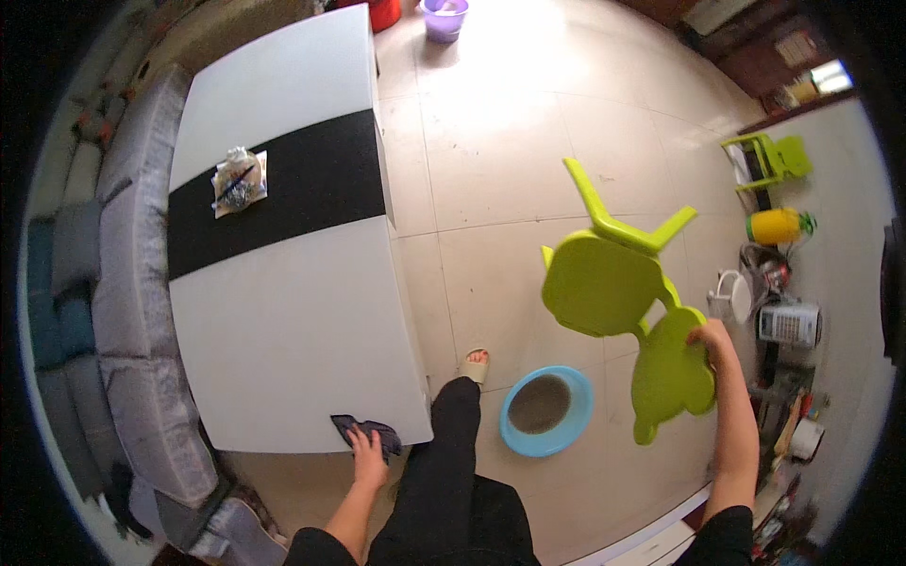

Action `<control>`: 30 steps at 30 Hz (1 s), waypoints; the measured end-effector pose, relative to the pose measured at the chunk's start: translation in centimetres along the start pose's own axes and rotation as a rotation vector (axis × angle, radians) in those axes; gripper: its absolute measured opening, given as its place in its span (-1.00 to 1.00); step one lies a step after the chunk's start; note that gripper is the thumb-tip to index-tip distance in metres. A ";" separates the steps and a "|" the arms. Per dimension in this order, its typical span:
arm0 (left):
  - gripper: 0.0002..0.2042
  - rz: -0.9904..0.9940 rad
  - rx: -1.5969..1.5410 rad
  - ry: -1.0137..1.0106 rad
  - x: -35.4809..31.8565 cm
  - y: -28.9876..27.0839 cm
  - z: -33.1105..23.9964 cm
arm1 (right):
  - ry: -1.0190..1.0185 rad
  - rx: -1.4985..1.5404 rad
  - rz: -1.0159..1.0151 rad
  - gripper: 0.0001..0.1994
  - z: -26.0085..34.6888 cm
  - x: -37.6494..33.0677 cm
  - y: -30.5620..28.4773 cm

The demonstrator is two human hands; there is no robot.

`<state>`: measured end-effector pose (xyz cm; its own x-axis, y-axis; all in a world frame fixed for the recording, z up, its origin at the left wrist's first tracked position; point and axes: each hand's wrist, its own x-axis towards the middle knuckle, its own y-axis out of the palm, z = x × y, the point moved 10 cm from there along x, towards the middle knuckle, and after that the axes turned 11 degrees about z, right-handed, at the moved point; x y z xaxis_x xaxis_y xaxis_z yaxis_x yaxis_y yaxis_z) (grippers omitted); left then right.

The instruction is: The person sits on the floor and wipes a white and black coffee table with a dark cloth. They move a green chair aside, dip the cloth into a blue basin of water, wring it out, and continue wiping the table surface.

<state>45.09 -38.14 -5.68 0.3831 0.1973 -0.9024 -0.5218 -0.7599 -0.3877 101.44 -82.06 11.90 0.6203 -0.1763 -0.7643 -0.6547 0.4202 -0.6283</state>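
My left hand (370,451) is on a dark cloth (385,433) at the near right corner of a low table (293,330). The fingers press into the cloth against the white tabletop. In my right hand (714,341) is a small lime-green plastic chair (604,283), gripped by the edge of its backrest, which has rounded ears. The chair is tipped, its legs pointing away from me and its seat toward the middle of the view. Below and left of the backrest stands a light-blue basin (545,445) on the floor, with greyish water in it.
On the table's black band lies a small pile of items (240,181) with a dark stick on top. A grey sofa (142,264) runs along the left. At the right wall stand another green chair (769,160), a yellow sprayer (774,226) and a white stool (731,295). A purple bucket (444,21) is far off.
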 end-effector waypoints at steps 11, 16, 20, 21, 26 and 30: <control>-0.30 -0.260 -0.470 -0.233 2.2 0.0 1.1 | 0.182 -0.482 0.286 -0.74 21.1 14.3 2.7; -0.26 -0.313 -0.541 -0.222 2.4 0.0 1.2 | 0.027 -0.718 0.154 -0.73 24.5 20.0 -2.0; -0.23 -0.404 -0.598 -0.309 1.5 0.2 1.4 | -0.468 -0.960 -0.250 -0.75 29.7 24.1 -4.7; -0.23 -0.422 -0.602 -0.287 1.9 0.1 1.5 | -0.610 -0.926 -0.382 -0.76 30.2 23.9 -6.0; -0.22 -0.415 -0.660 -0.314 1.5 -0.1 1.6 | -0.476 -0.986 -0.335 -0.68 31.5 28.6 -6.4; -0.21 -0.388 -0.599 -0.328 1.4 -0.2 1.4 | -0.382 -1.164 -0.507 -0.66 34.5 32.8 -7.7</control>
<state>44.66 -36.81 -7.10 0.1607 0.6186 -0.7691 0.1391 -0.7856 -0.6029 141.72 -60.37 -3.27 0.8605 0.2541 -0.4415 -0.1829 -0.6547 -0.7334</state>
